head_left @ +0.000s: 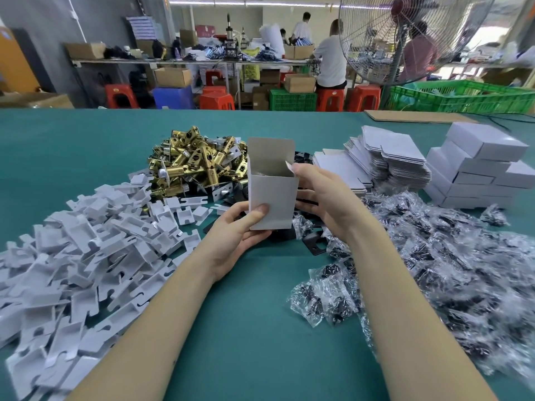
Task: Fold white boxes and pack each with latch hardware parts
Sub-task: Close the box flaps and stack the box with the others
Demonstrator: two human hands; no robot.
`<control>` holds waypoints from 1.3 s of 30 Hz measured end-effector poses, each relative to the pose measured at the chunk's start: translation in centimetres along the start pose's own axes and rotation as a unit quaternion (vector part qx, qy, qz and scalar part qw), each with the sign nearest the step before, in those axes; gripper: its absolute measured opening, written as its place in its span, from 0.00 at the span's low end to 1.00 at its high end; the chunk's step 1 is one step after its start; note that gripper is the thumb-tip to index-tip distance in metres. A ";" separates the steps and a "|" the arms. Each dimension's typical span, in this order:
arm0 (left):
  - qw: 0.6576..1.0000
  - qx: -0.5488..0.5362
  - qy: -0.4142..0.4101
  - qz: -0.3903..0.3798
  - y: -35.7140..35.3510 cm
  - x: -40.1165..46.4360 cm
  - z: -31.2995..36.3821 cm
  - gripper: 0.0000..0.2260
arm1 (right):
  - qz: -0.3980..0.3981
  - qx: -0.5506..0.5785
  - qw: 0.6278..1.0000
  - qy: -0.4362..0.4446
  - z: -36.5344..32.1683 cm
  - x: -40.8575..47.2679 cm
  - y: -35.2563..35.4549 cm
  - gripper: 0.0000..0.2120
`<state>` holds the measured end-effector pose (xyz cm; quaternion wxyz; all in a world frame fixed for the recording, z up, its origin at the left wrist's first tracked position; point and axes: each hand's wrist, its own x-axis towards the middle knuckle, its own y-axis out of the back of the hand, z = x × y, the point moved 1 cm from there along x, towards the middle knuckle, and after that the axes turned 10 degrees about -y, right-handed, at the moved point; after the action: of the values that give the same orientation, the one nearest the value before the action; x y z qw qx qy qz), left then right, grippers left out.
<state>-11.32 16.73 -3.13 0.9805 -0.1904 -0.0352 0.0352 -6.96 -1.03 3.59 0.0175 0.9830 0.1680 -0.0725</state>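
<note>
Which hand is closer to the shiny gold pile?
Left. The left hand grips the box's bottom, just below the gold latches; the right hand is across the box.

Box [272,198] interior and bottom hidden

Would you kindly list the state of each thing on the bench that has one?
white box: upright, top open, flap raised, looks empty
left hand: grips box bottom
right hand: holds box side
flat box blanks: unfolded, stacked
finished boxes: closed, stacked
brass latches: loose heap
bagged parts: sealed, piled
white inserts: loose heap
</note>
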 end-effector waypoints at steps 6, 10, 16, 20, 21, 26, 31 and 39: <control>0.996 -0.040 0.061 -0.046 0.3 -0.3 1.0 0.31 | 0.011 -0.029 0.999 0.011 0.4 0.1 -0.3 0.09; 0.988 -0.087 0.126 -0.034 -0.1 0.2 2.1 0.43 | -0.018 0.009 0.999 0.042 0.9 0.4 -0.4 0.11; 0.987 -0.081 0.135 0.002 -0.7 0.1 2.6 0.40 | -0.029 0.020 0.998 0.048 0.7 0.8 -1.2 0.12; 0.987 -0.072 0.141 0.020 -1.1 0.0 2.8 0.34 | -0.021 0.034 0.998 0.041 0.8 0.9 -1.6 0.12; 0.987 -0.072 0.140 0.027 -1.2 0.0 2.8 0.31 | -0.026 0.036 0.998 0.040 0.8 0.9 -1.7 0.12; 0.986 -0.065 0.140 0.064 -1.1 0.3 3.2 0.25 | -0.050 0.039 0.997 0.049 0.6 0.6 -2.2 0.16; 0.986 -0.050 0.154 0.038 -0.8 0.1 3.5 0.29 | -0.040 0.069 0.996 0.044 0.6 0.7 -2.7 0.14; 0.990 0.016 0.138 0.026 -1.5 -0.2 3.6 0.38 | -0.005 0.056 0.998 0.018 -0.3 0.1 -3.1 0.24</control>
<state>-11.70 16.65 0.80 0.9777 -0.1782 0.1055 0.0345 -7.85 1.96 3.86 -0.0407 0.9827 0.1690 -0.0643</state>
